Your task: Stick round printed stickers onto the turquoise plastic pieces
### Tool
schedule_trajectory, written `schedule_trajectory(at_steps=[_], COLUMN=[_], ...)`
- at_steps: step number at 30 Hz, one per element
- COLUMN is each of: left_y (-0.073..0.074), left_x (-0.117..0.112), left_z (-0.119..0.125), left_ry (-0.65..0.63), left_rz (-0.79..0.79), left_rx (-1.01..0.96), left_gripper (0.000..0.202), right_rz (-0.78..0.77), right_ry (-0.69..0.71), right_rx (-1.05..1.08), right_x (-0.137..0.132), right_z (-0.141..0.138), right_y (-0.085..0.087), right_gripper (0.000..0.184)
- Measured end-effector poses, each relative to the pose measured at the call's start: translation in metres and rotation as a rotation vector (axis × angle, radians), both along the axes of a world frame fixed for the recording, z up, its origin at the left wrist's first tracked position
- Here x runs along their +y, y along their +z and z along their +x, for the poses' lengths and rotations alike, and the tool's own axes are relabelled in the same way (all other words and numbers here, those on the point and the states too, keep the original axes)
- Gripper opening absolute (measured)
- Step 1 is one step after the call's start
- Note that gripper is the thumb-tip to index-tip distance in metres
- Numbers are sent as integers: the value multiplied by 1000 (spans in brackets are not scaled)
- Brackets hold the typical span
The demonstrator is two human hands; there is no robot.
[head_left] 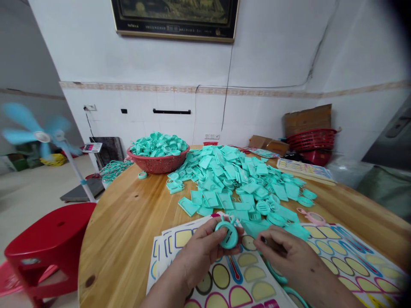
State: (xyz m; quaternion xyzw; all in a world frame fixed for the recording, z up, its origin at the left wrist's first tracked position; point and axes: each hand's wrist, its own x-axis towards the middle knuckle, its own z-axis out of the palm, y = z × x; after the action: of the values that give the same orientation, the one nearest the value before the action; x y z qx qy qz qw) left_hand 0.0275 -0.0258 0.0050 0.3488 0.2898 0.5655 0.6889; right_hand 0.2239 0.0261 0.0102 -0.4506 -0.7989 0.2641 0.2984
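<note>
Teal round part [226, 236] pinched by left hand [199, 256] fingertips over the sticker sheets [346, 261] at the table's [128, 231] 6 o'clock edge, slotted face turned up, probably to keep it open to the right hand [285, 256]. Right fingers curled narrow at the part's 3 o'clock, can't tell if holding anything. Teal parts pile [237, 179] at 12, red basket [159, 162] at 11, within reach

The fan [35, 134] at 9 o'clock is just a blue blur. The framed picture [175, 19] at 12 o'clock is cut off by the top edge, and its small writing cannot be read. The left hand [199, 252] hides part of the round teal piece [226, 235]. What lies under the right hand [289, 256] cannot be seen. The sticker sheets [237, 282] run off the edge at 6 o'clock, and the red stool [45, 244] at 8 o'clock.
</note>
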Motion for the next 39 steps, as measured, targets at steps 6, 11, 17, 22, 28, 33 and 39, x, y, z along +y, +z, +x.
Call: schedule_trajectory(at_steps=[6,11,17,22,28,33,39], left_y=[-2,-2,-2,0,-3,-8,-6], left_x=[3,1,-4,-5,-5,-3,-4], left_z=[0,8,12,10,11,12,11], left_ry=[143,51,-9,-67,-49,-40,-57], left_rz=[60,26,-41,-21,-105,-104,-101], left_rx=[154,30,-98,-154,-253,-261,-232], left_gripper=[35,43,41,40,21,17,16], right_rz=[-338,-497,-529,-550,-456,-390,-338], right_ry=[-135,-82,17,32,40,49,17], right_rx=[330,490,465,437,406,294,194], right_x=[3,-11,-13,-9,-5,-3,-9], right_z=[2,-17,-27,-22,-21,-19,-18], right_y=[-1,5,0,-8,-14,-15,-8], right_gripper=[33,34,29,27,23,29,28])
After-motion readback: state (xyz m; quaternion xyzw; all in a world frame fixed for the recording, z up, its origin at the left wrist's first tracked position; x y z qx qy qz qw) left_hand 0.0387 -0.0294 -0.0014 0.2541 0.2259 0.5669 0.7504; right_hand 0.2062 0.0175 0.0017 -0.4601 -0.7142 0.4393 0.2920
